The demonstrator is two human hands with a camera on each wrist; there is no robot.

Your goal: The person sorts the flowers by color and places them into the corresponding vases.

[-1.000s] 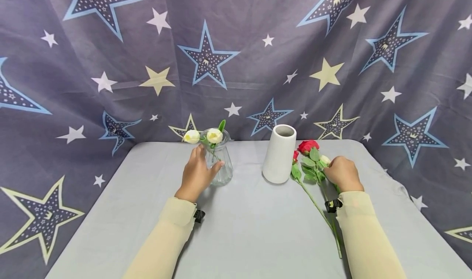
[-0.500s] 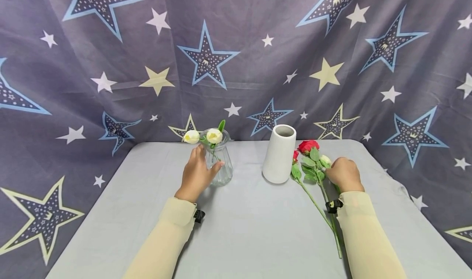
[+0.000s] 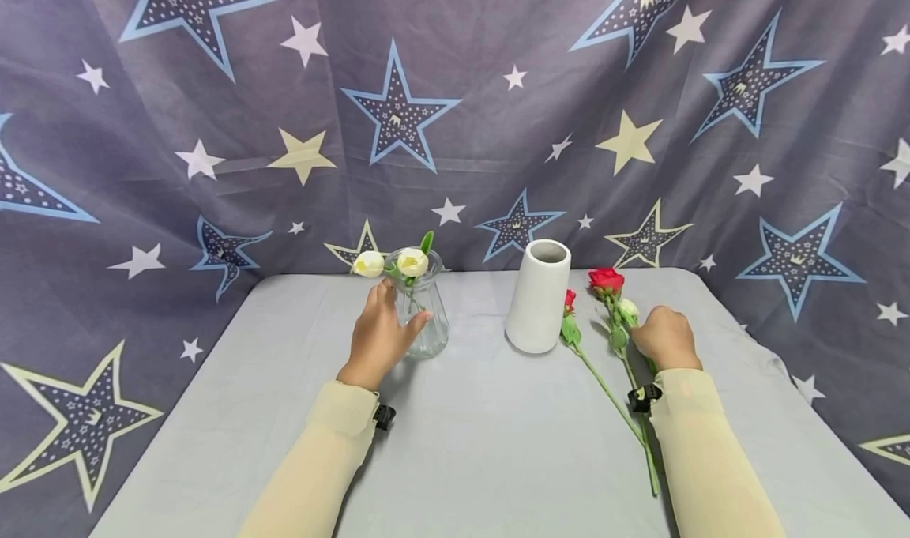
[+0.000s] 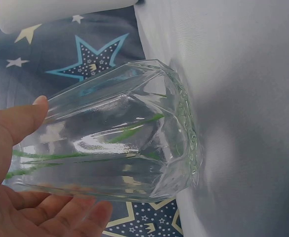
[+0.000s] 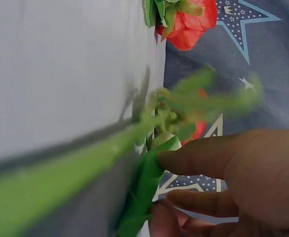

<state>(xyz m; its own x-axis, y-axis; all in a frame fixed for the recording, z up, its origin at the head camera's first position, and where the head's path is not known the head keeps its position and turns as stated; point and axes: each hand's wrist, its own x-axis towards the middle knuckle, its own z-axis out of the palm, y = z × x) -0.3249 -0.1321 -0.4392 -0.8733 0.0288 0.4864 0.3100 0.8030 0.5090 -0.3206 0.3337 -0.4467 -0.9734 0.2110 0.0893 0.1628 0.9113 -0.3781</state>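
A ribbed clear glass vase [image 3: 426, 325] stands at the back left, with two white tulips [image 3: 412, 262] leaning out of its mouth. My left hand [image 3: 380, 332] holds it, thumb on one side and fingers on the other; green stems [image 4: 129, 133] show through the glass. On the right, my right hand [image 3: 666, 337] pinches the green leaf and stem [image 5: 146, 185] of another white tulip [image 3: 629, 310]. Against it lies a red rose [image 3: 607, 280], its blurred stem [image 5: 60, 182] crossing the right wrist view. A second red rose [image 3: 569, 301] lies partly behind the white vase.
A tapered white vase [image 3: 538, 301] stands upright between the hands, its mouth facing up. The long rose stems [image 3: 611, 396] run toward the front of the grey-covered table [image 3: 483, 443]. A star-patterned curtain [image 3: 455, 127] hangs right behind the table.
The larger red rose has shifted slightly right and turned, with its leaves now bunched along the stem. My right hand moved a touch right; my left hand and both vases stayed put.
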